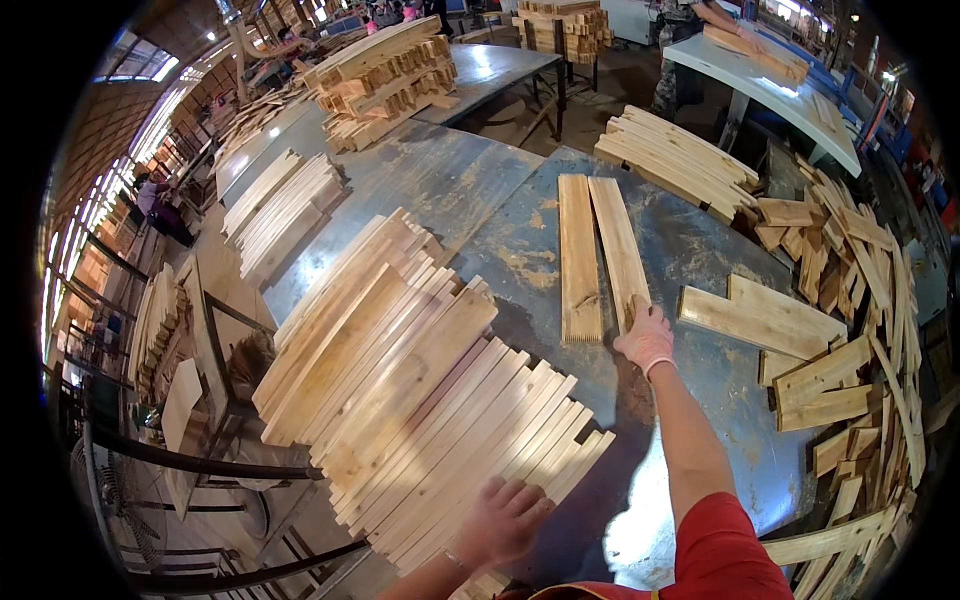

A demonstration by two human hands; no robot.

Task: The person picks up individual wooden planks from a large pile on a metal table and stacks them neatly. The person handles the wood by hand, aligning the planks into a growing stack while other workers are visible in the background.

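Note:
My right hand [648, 338], in a pale pinkish glove, grips the near end of a wooden board [621, 240] on the metal tabletop. Beside it on the left lies another board [579, 258] with a toothed near end. The two almost meet at their far ends and spread apart toward me. My left hand [503, 520] is slightly blurred, its fingers loosely bent and apart, with nothing seen in them. It is over the near edge of a long row of boards [440, 430] stacked on edge; whether it touches them I cannot tell.
On the metal table [500, 240], more boards [765, 318] lie at right, near a heap of offcuts [850, 250]. Stacked boards [680, 160] stand far right, a smaller row [285, 215] far left, and a tall pile [385, 85] behind. Another person [685, 50] works at a white table [770, 85].

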